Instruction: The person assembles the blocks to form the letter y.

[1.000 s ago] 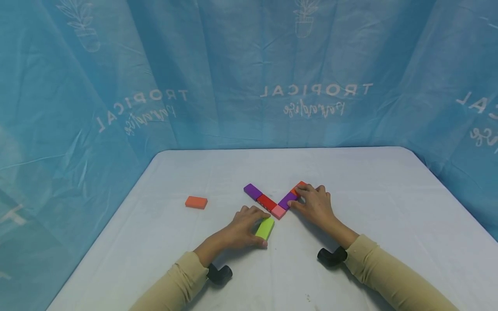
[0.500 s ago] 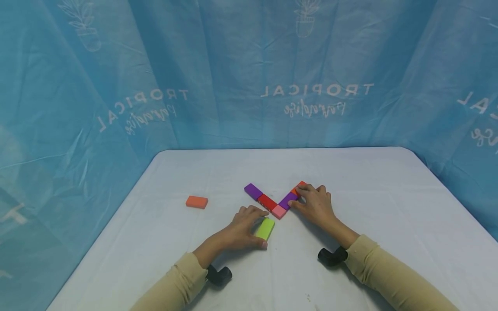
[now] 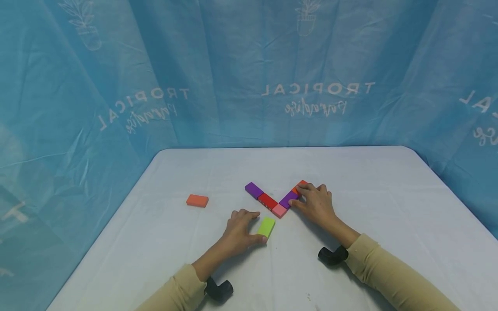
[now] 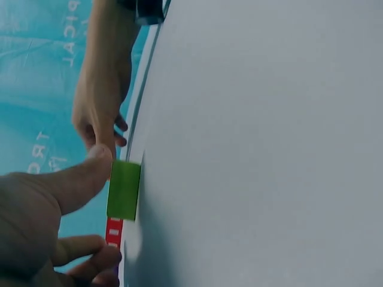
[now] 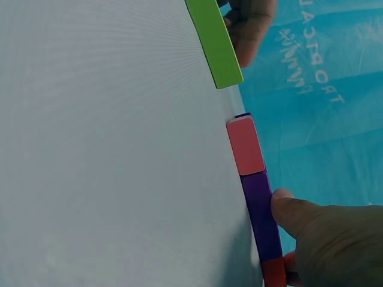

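Note:
A lime-green block (image 3: pixel 266 227) lies on the white table. My left hand (image 3: pixel 239 235) is spread beside it, its thumb right at the block's near end and its index finger apart from the far end. Farther on, blocks form a V: a purple block (image 3: pixel 253 190), a red block (image 3: pixel 267 201) and a pink block (image 3: pixel 279 211) at the corner, then another purple block (image 5: pixel 260 209) and orange-red ones partly hidden by fingers. My right hand (image 3: pixel 317 205) rests at this right arm, its thumb touching the purple block and its fingertips at the orange-red end.
A loose orange block (image 3: pixel 197 201) lies on the left part of the white table (image 3: pixel 350 172). Blue printed curtains (image 3: pixel 233 112) hang behind and along the sides. Black devices (image 3: pixel 218 291) sit at both wrists, under tan sleeves.
My left index finger has drawn away from the far end of the green block, and the hand has shifted slightly left. The green block and my right hand stay in place.

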`<control>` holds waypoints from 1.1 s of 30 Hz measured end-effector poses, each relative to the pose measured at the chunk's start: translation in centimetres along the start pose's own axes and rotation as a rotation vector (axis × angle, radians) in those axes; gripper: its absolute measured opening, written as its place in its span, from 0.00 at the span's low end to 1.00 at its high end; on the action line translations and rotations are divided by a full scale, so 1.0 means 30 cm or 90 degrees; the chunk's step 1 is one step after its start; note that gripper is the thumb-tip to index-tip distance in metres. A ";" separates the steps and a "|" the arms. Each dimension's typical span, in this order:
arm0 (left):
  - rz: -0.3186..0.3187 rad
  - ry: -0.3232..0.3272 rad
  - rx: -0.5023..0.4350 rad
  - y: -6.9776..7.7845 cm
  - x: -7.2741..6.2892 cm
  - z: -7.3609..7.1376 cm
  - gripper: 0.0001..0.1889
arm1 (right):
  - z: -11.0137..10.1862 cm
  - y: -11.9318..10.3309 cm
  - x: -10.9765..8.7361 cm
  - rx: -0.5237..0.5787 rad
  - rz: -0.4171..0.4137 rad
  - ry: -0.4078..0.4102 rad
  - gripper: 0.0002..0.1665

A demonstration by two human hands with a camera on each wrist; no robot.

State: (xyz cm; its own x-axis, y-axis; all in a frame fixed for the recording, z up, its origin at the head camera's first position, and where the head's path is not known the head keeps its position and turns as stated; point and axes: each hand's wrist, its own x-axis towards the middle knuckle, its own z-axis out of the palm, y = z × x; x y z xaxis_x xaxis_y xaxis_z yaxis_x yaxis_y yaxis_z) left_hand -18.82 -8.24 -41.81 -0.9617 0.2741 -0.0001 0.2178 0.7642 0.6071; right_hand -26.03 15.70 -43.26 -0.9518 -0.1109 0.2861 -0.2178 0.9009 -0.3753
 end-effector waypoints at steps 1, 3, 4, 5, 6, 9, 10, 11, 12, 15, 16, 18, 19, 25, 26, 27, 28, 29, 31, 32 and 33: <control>-0.004 0.006 -0.001 0.001 -0.003 0.003 0.37 | 0.000 0.000 0.000 -0.001 -0.001 0.001 0.36; -0.008 0.014 0.005 0.004 -0.010 0.010 0.37 | 0.000 0.000 0.001 -0.001 -0.001 0.003 0.36; -0.011 0.017 0.008 0.005 -0.012 0.014 0.37 | 0.000 0.000 0.001 -0.001 -0.001 0.003 0.36; -0.014 0.019 0.010 0.006 -0.014 0.019 0.36 | 0.000 0.001 0.000 -0.002 -0.001 0.003 0.36; -0.015 0.021 0.013 0.008 -0.016 0.022 0.36 | 0.000 0.001 0.000 -0.002 -0.001 0.003 0.36; -0.018 0.026 0.019 0.012 -0.021 0.032 0.36 | 0.001 0.002 -0.002 -0.003 -0.001 0.000 0.36; -0.017 0.028 0.019 0.013 -0.022 0.034 0.35 | 0.001 0.002 -0.002 -0.002 -0.001 0.000 0.36; -0.016 0.030 0.020 0.015 -0.023 0.036 0.35 | 0.001 0.002 -0.002 -0.002 -0.002 0.000 0.36; -0.014 0.032 0.021 0.017 -0.024 0.037 0.35 | 0.001 0.002 -0.002 -0.001 -0.002 0.000 0.36; -0.010 0.035 0.022 0.021 -0.027 0.039 0.34 | 0.002 0.002 -0.001 0.000 -0.001 0.002 0.36; -0.008 0.035 0.023 0.022 -0.028 0.040 0.33 | 0.001 0.002 -0.001 -0.001 -0.002 0.002 0.36; -0.006 0.034 0.025 0.023 -0.029 0.040 0.33 | 0.000 0.002 -0.002 -0.001 -0.004 0.001 0.36; -0.004 0.034 0.026 0.023 -0.029 0.041 0.32 | -0.001 0.002 -0.002 -0.001 -0.005 0.001 0.36; -0.002 0.035 0.018 0.023 -0.026 0.037 0.31 | -0.001 0.003 -0.002 0.002 -0.011 0.005 0.36; -0.002 0.035 0.017 0.024 -0.026 0.036 0.30 | -0.001 0.002 -0.002 0.002 -0.012 0.006 0.36; -0.002 0.036 0.016 0.024 -0.024 0.035 0.30 | -0.001 0.002 -0.003 0.002 -0.012 0.007 0.36; -0.002 0.036 0.015 0.024 -0.023 0.034 0.30 | -0.001 0.002 -0.003 0.002 -0.012 0.006 0.36; -0.001 0.036 0.015 0.023 -0.022 0.032 0.29 | -0.001 0.002 -0.003 0.002 -0.012 0.006 0.36; 0.003 0.036 0.012 0.021 -0.020 0.030 0.29 | -0.001 0.003 -0.003 0.003 -0.012 0.006 0.36; 0.005 0.037 0.011 0.019 -0.018 0.029 0.28 | -0.001 0.003 -0.003 0.003 -0.012 0.006 0.36; 0.007 0.036 0.010 0.018 -0.017 0.028 0.28 | -0.001 0.002 -0.003 0.003 -0.012 0.007 0.36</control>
State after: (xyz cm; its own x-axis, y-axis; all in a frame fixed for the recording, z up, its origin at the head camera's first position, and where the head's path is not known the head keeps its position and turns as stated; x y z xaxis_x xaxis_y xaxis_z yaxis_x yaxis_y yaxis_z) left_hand -18.08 -7.47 -42.13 -0.9670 0.2494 0.0523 0.2308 0.7703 0.5945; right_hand -25.96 15.78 -43.30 -0.9453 -0.1229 0.3021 -0.2362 0.8967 -0.3743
